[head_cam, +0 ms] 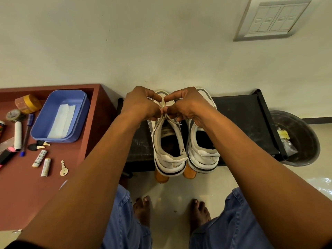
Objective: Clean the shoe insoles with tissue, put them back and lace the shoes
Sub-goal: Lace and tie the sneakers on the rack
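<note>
- Wall (143,42): fills the upper frame; a switch panel (273,18) sits at 1 o'clock.
- Table (36,194): red-brown, occupies the 9 o'clock side.
- Rack (242,123): black, at centre right, against the wall; it carries both shoes.
- Bucket (303,139): dark, at 3 o'clock, touching the rack's right end; crumpled waste lies inside.
- Tray (79,119): blue, on the table at 10 o'clock; a folded tissue (62,121) lies in it.
- Left shoe (168,150) and right shoe (203,151): white with grey trim, side by side at centre, heels toward the person, toes toward the wall.
- Left hand (140,105) and right hand (188,105): meet above the left shoe's tongue; each hand pinches the lace (163,105) between thumb and fingers, with loops raised between them.
- Small items on the table at 8 to 9 o'clock: tape rolls (27,105), pen (27,133), two batteries (43,162), key (63,169).
</note>
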Action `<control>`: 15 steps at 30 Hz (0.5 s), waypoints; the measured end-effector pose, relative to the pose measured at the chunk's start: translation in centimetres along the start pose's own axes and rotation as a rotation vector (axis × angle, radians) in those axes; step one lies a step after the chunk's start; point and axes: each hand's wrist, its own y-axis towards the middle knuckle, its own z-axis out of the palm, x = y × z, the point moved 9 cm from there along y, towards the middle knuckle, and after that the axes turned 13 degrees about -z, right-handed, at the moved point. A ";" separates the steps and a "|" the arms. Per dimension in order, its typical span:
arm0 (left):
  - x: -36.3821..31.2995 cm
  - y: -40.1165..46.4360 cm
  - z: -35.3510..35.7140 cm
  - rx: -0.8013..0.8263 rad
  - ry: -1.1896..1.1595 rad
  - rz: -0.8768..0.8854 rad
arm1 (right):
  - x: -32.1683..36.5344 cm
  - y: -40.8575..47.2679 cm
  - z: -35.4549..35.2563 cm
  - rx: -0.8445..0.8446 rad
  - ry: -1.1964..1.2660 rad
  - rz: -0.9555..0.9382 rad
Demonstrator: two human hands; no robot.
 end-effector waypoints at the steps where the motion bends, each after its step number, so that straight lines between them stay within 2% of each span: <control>1: 0.0 0.0 0.0 -0.006 0.003 0.003 | 0.0 0.0 0.0 -0.002 0.002 0.001; 12: -0.2 0.0 -0.6 -0.135 0.136 0.021 | 0.0 -0.1 0.0 -0.045 -0.060 0.020; 15: -0.5 -0.2 -0.8 -0.156 0.154 0.056 | -0.4 0.2 0.3 -0.011 -0.035 0.037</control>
